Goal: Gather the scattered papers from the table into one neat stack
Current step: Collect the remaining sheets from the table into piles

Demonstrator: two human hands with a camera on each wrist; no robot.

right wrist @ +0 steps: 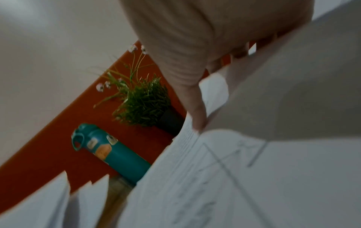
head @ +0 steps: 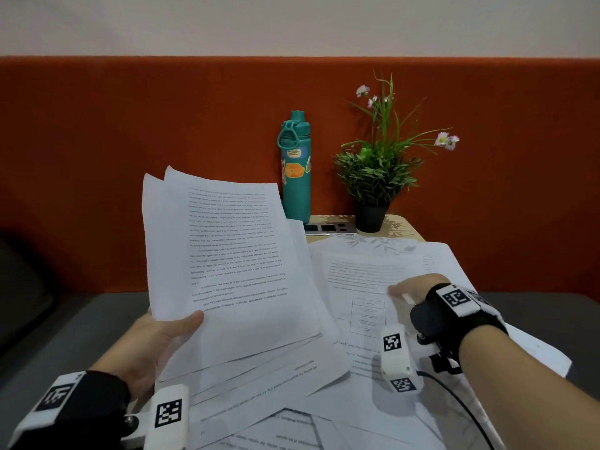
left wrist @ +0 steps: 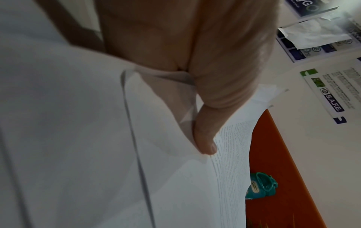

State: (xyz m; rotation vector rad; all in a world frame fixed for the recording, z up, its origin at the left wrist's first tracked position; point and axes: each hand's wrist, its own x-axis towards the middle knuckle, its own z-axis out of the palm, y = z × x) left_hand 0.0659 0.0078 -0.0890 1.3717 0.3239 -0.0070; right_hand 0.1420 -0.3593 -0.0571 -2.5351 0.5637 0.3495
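My left hand (head: 175, 329) grips a bundle of printed papers (head: 233, 261) by its lower left corner and holds it tilted up above the table. The thumb (left wrist: 205, 138) lies on the top page and the fingers are hidden beneath the bundle (left wrist: 97, 138). On the right, my right hand (head: 412, 290) is at a printed sheet (head: 357, 277) on the table. In the blurred right wrist view its thumb (right wrist: 195, 108) is on one side of a raised sheet (right wrist: 293, 92) and the fingers on the other. More loose papers (head: 276, 401) overlap across the near table.
A teal water bottle (head: 295, 167) and a potted plant (head: 376, 177) stand at the back of the small wooden table (head: 402, 228), beside a socket panel (head: 328, 228). An orange padded backrest (head: 130, 157) rises behind. A black cable (head: 461, 401) trails from my right wrist.
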